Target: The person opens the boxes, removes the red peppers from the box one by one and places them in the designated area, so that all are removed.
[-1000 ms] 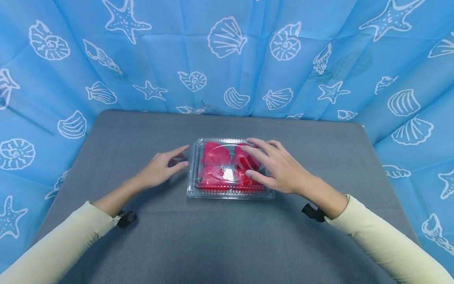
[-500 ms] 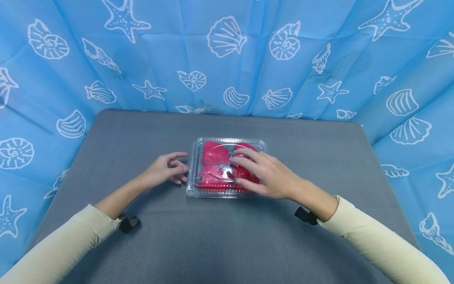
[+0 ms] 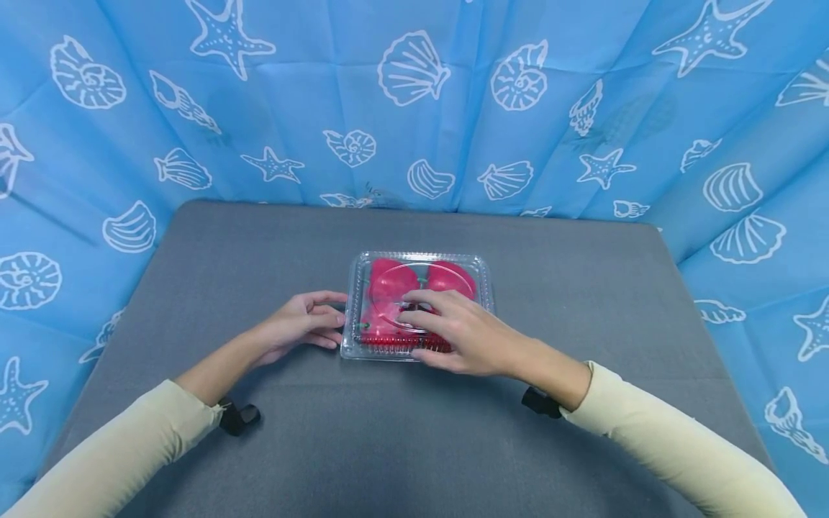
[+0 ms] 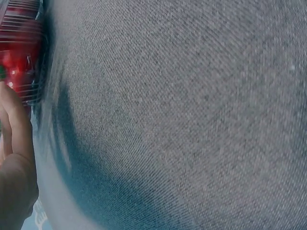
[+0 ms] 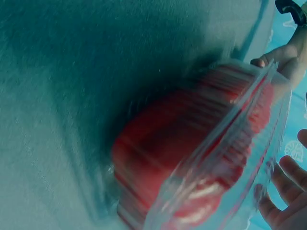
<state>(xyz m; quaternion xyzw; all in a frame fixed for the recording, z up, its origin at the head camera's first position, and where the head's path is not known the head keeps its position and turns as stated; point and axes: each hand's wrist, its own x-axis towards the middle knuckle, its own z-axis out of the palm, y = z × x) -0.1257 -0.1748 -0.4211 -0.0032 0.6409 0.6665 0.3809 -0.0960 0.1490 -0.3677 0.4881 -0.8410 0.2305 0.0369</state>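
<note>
A clear plastic clamshell box (image 3: pixel 350 348) lies closed near the middle of the table. Through its lid show several glossy red pieces (image 3: pixel 393 279) with green stems; whether they are peppers or another fruit I cannot tell. My left hand (image 3: pixel 293 328) is at the box's left side, fingertips and thumb touching its edge. Over the lid's front right part reaches my right hand (image 3: pixel 466 332), fingers spread and slightly bent, thumb by the front rim. In the right wrist view the right hand's fingertips (image 5: pixel 263 191) are close to the clear lid; contact is hard to tell.
The grey cloth-covered table (image 3: pixel 401 432) has rounded far corners. Behind and beside it hangs a blue curtain (image 3: pixel 453 129) with white shells and starfish. A black strap mount (image 3: pixel 239 417) sits on the left wrist, another (image 3: pixel 541 401) on the right.
My right hand has slid left and toward the front across the lid. My left hand has come in to the box's left edge, its fingers lower. The box has barely moved.
</note>
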